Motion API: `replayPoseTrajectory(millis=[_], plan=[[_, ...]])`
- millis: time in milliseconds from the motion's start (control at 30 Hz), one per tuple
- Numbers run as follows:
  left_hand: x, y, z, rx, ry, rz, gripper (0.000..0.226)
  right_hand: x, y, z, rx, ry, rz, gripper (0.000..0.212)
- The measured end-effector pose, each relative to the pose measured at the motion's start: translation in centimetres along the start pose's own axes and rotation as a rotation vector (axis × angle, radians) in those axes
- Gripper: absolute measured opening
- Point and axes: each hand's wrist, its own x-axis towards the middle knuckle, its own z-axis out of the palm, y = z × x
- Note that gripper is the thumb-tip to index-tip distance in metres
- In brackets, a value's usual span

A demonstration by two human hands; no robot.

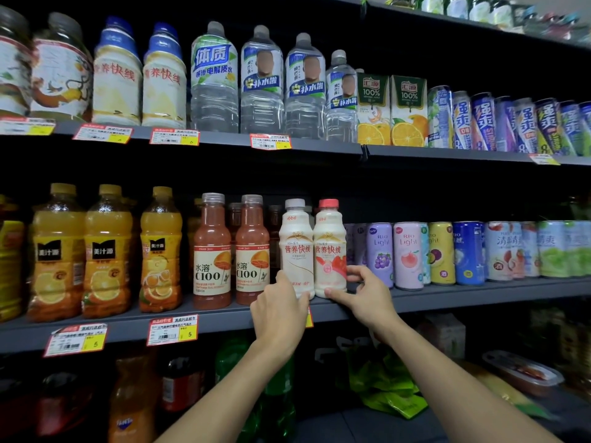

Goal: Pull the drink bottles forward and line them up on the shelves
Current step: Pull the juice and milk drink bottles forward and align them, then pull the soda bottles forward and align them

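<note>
Two hands, frame centre: left hand (278, 310) curls round the white-capped bottle (295, 251), right hand (364, 298) pinches the touching red-capped bottle (330, 251); both full of pale drink.

Creamy plastic bottles (295, 251) read "营养快线"; reddish bottles (212, 251) "C100"; lilac cans (379, 254) "RIO Light"; green-topped cartons (373, 110) "100%"; shelf-edge tags (172, 330) "5".

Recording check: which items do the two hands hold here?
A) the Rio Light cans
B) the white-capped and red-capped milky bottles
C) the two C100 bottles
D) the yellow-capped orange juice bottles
B: the left hand grips the white-capped bottle low down, and the right hand grips the red-capped bottle beside it on the middle shelf.
</note>
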Motion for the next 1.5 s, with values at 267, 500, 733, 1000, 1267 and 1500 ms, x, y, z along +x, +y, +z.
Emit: replayPoseTrajectory(millis=[267, 500, 733, 1000, 1267, 1500], plan=[[0.0, 0.0, 0.1, -0.004, 0.004, 0.008, 0.034, -1.0, -0.9, 0.0, 0.001, 0.041, -0.01, 0.054], [0.0, 0.2, 0.0, 0.011, 0.013, 0.017, 0.034, -1.4, -1.0, 0.8, -0.046, 0.122, 0.004, 0.064], [0.0, 0.2, -0.1, 0.038, 0.008, 0.03, 0.033, -1.6, -1.5, 0.9, -0.072, 0.137, -0.012, 0.065], [-4.2, -3.4, -0.4, -0.163, 0.272, 0.4, 0.034, -5.6, -1.2, 1.9, -0.363, 0.496, -0.332, 0.034], [-13.7, -13.9, 5.4, -0.069, 0.185, 0.376, 0.019, -16.4, 4.7, 9.2, -0.261, 0.322, -0.368, 0.027], [-16.3, -17.3, 9.0, -0.005, 0.062, -0.033, 0.058, -19.4, 9.8, 15.3, -0.262, -0.027, 0.14, 0.081]])
